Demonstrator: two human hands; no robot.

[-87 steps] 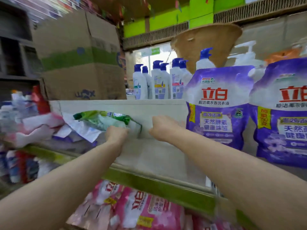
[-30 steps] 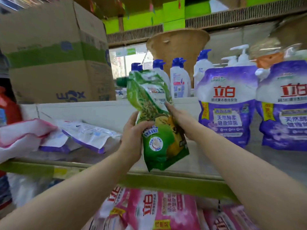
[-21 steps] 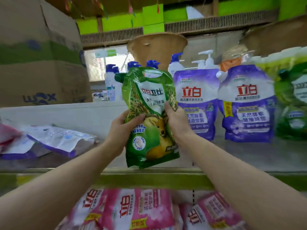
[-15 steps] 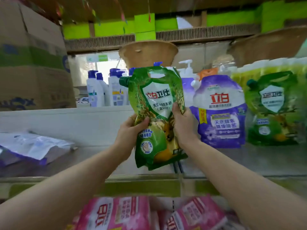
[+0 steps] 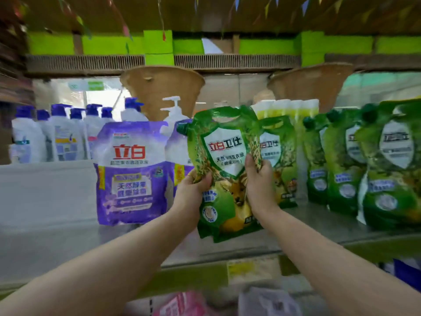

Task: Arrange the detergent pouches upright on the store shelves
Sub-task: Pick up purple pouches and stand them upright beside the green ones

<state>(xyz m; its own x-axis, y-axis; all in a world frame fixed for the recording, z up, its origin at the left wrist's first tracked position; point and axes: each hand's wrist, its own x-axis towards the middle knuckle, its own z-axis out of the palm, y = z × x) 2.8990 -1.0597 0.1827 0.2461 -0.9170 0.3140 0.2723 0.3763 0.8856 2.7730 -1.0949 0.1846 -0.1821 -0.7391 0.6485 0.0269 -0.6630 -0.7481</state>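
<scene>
Shelf: a metal store shelf ran across the middle of the frame, and its green front edge carried a yellow tag below centre.
Back row: white bottles with blue caps stood at middle left, a white pump bottle near centre and yellow-topped bottles right of centre. Two woven baskets showed above them.
Held pouch: a green detergent pouch was at frame centre, upright, with its label facing the camera and its spout cap at its upper left. Whether its bottom edge met the shelf could not be told.
Left hand: the left hand was clamped on the pouch's left edge about halfway down, thumb on the front and fingers curled out of sight behind.
Right hand: the right hand gripped the pouch's right edge at the same height, thumb pressed on the front by the label's lower right corner and fingers wrapped round the back.
Purple pouches: one purple pouch stood upright just left of the held pouch. A second purple pouch behind it was partly covered by the green one.
Green row: more green pouches stood upright along the right of the frame. The nearest green pouch was just behind the held one and the right hand.
Lower shelf: blurred pink pouches lay at bottom centre.
</scene>
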